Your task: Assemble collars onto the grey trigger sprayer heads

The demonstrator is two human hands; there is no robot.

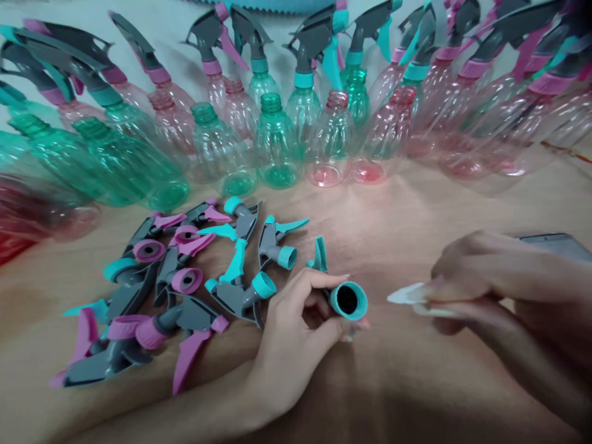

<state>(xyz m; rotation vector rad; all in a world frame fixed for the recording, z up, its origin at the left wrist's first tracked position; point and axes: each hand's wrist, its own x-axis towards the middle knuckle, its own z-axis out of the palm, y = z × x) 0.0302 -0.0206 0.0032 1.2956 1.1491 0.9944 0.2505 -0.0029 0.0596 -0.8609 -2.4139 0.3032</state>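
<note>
left hand point(296, 327) grip clamped on teal spray head point(345, 296), right hand point(481, 277) pinching white piece point(409, 296)

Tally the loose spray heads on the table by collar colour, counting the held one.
Teal-collar spray heads: 5, one in the left hand
Pink-collar spray heads: 5
Total: 10, approximate; the pile overlaps.
The right hand pinches a white piece, not counted.

The left hand point(296, 333) covers most of the teal-capped spray head point(348, 300); only the collar and a trigger tip show. Right of that spray head, the right hand point(490, 283) is smeared by motion, and the pale thing point(409, 296) in its grip is too blurred to name. Behind that hand, a dark flat object point(555, 243) is half hidden. The far bottles point(509, 92) run off the frame.
</note>
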